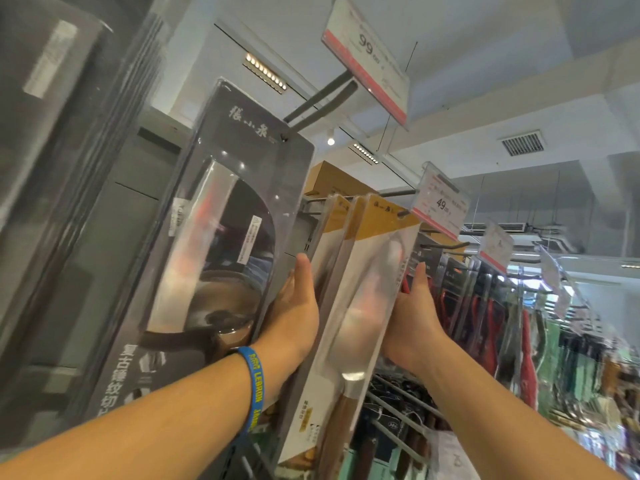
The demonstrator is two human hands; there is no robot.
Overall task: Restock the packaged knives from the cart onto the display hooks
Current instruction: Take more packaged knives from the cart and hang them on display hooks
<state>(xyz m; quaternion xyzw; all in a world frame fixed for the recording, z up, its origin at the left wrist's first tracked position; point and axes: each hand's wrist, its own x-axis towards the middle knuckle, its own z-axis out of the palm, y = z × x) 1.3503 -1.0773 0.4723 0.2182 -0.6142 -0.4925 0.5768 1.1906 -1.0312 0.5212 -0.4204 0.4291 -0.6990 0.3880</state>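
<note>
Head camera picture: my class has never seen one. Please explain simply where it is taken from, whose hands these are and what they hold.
There is no machine. A person wears a camera on the head, so you see what they see, looking upward in a shop. The left hand, with a blue wristband, and the right hand hold the side edges of a yellow-topped knife package between them; their fingers are hidden behind it. A display hook pokes through its top hole. Similar packages hang behind it. To the left, a dark grey knife package hangs on a higher hook. Price tags stand at the hook ends.
</note>
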